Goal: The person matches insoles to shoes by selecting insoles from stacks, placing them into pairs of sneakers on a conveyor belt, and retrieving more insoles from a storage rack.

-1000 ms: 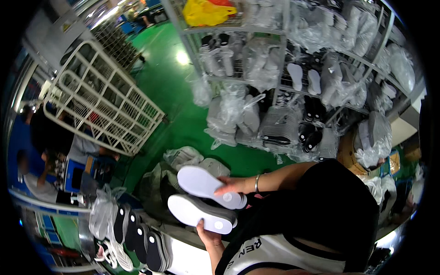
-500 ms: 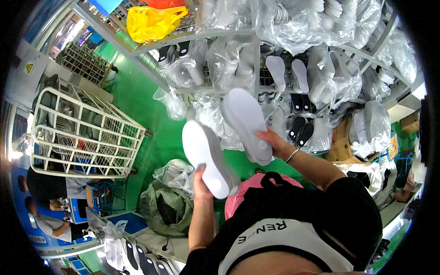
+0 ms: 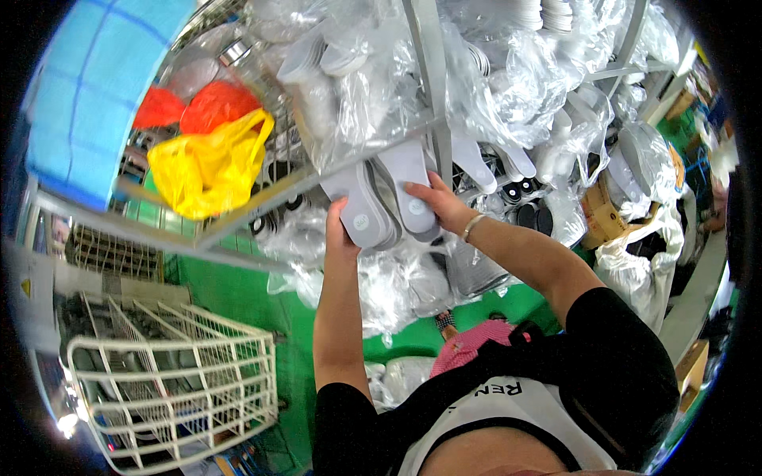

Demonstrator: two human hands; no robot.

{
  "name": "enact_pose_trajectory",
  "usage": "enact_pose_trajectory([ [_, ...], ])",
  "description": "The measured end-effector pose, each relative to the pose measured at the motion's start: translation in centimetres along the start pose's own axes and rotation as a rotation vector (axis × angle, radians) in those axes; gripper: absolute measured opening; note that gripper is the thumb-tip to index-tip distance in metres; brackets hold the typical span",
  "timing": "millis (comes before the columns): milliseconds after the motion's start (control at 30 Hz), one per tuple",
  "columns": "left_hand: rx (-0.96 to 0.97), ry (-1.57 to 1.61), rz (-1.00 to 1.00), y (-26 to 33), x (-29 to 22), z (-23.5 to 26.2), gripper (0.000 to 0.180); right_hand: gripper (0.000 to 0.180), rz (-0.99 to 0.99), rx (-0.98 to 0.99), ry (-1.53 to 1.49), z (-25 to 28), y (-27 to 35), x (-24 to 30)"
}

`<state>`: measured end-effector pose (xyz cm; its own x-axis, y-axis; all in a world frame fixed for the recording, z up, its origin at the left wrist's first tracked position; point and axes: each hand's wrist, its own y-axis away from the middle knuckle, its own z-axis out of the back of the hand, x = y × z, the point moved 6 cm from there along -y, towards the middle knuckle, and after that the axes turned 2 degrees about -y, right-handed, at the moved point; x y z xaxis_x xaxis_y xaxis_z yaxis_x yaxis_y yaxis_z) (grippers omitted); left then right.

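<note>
My left hand [image 3: 340,226] grips a grey shoe sole [image 3: 362,208] held upright against the edge of a metal wire shelf [image 3: 317,170]. My right hand [image 3: 434,203] grips a second grey sole [image 3: 409,186] right beside the first, its toe reaching up past the shelf edge. Both arms stretch upward from the lower part of the view. Clear plastic bags of pale soles [image 3: 373,87] fill the shelf just above the two soles.
A yellow plastic bag [image 3: 208,165] and red bags [image 3: 190,107] lie on the shelf to the left. More bagged soles [image 3: 571,103] hang on racks to the right. A white wire cage cart [image 3: 178,385] stands on the green floor [image 3: 238,297] at the lower left.
Both hands have risen with the two soles from chest height up to the shelf edge, and the view has tilted upward toward the racks.
</note>
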<state>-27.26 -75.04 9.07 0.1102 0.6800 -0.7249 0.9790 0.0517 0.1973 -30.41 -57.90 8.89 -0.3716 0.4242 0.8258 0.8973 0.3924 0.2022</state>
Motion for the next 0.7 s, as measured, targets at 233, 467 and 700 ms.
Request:
enact_pose_trajectory([
  [233, -0.11, -0.013, 0.135, -13.6, 4.4, 0.7, 0.036, 0.053, 0.095, -0.208, 0.32, 8.2, -10.1, -3.5],
  [467, -0.187, -0.046, 0.206, -14.6, 4.4, 4.9, 0.04, 0.049, -0.139, -0.505, 0.66, 4.7, -5.0, -3.3],
  [700, 0.014, -0.082, 0.181, -15.0, 3.6, 4.3, 0.043, 0.044, 0.044, -0.473, 0.28, 3.9, -7.6, -2.2],
])
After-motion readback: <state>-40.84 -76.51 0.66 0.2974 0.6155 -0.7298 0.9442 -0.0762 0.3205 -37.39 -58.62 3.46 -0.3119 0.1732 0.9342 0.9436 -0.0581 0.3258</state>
